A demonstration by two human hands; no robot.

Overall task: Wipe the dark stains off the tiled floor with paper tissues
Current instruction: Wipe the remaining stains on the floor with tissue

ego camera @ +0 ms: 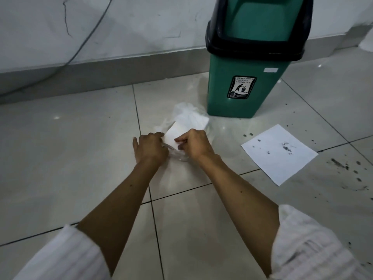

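A clear plastic pack of white paper tissues [188,120] lies on the pale tiled floor [70,158] in front of me. My left hand [152,147] grips the near end of the pack's wrapper. My right hand [194,144] pinches the near edge of a white tissue sticking out of the pack. To the right lies a flat white sheet [279,153] speckled with dark spots. Dark stains [343,164] are scattered over the tiles around and beyond it, at the right.
A green bin [244,77] with a black rim and swing lid stands just behind the tissue pack, close to the wall. A grey skirting [80,77] runs along the wall's base. A thin dark cable [86,37] hangs down the wall at the left.
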